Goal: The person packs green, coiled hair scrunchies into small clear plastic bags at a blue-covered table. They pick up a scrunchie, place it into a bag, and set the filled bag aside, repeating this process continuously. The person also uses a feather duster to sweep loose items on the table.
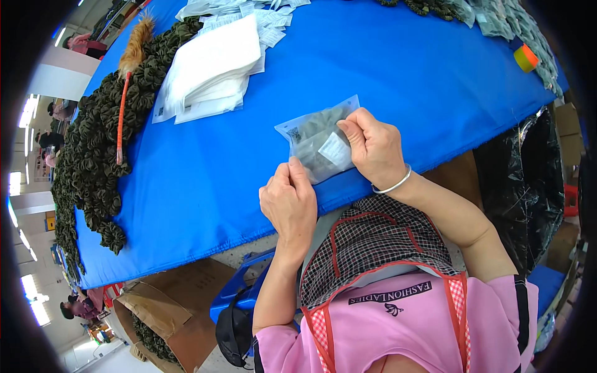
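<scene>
Between my two hands is a clear plastic bag (311, 138) with a dark green scrunchie and a white label inside, held over the table's near edge. My left hand (290, 202) pinches its lower left corner between thumb and fingers. At the bag's right side, my right hand (377, 146) grips the edge, thumb on top. A bracelet circles my right wrist. Left of the bag lies a stack of flat, empty-looking translucent bags (214, 65), with small white labels (268, 31) scattered behind it.
Dark green scrunchies (102, 146) form a long heap on the left of the blue-covered table (410, 68), with a red-handled fluffy duster (123, 118) on top. Filled bags (513, 28) pile up far right, beside an orange-yellow tape roll (526, 58). An open cardboard box (180, 317) stands below.
</scene>
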The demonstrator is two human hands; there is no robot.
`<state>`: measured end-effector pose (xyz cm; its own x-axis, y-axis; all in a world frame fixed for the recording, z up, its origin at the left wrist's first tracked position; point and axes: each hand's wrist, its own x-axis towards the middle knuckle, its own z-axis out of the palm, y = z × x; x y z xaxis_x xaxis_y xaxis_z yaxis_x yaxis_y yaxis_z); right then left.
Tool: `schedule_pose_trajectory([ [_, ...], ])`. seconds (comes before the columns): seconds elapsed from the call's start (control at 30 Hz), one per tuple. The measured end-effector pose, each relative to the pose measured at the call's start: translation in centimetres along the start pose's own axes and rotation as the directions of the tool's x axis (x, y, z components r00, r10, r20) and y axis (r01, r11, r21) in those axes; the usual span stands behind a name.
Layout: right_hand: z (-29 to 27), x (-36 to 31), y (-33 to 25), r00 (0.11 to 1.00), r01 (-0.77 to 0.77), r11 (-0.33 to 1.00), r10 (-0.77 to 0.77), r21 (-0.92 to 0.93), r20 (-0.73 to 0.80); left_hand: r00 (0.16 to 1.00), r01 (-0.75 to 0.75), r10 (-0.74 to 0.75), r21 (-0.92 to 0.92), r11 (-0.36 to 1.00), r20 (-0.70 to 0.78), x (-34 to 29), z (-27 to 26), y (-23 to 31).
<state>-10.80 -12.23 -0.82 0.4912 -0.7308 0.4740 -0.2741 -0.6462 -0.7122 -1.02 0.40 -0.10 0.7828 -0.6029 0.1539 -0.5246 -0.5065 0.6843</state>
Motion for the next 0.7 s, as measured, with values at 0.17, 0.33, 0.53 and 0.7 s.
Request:
schedule_pose_trajectory([
  [0.17, -0.4, 0.0, -0.8, 0.998, -0.054, 0.96, 0.055, -0.275, -0.003, 0.998, 0.055, -0.042, 0.296, 0.953, -0.05, 0.4, 0.1, 0.8],
  [0.33, -3.0, 2.1, -0.1, 0.924, -0.342, 0.935, 0.353, -0.096, 0.147, 0.996, 0.041, 0.002, 0.461, 0.886, -0.092, 0.7, 1.1, 1.2],
  [0.53, -2.1, 1.4, 0.1, 0.798, -0.48, 0.83, 0.279, 0.284, 0.535, 0.983, 0.017, 0.05, 0.355, 0.935, -0.179, 0.2, 0.8, 1.7],
  [0.7, -12.6, 9.0, 7.3, 0.909, -0.374, 0.882, 0.288, 0.286, 0.3, 0.972, 0.094, -0.037, 0.237, 0.967, -0.231, -0.9, -1.4, -0.4],
])
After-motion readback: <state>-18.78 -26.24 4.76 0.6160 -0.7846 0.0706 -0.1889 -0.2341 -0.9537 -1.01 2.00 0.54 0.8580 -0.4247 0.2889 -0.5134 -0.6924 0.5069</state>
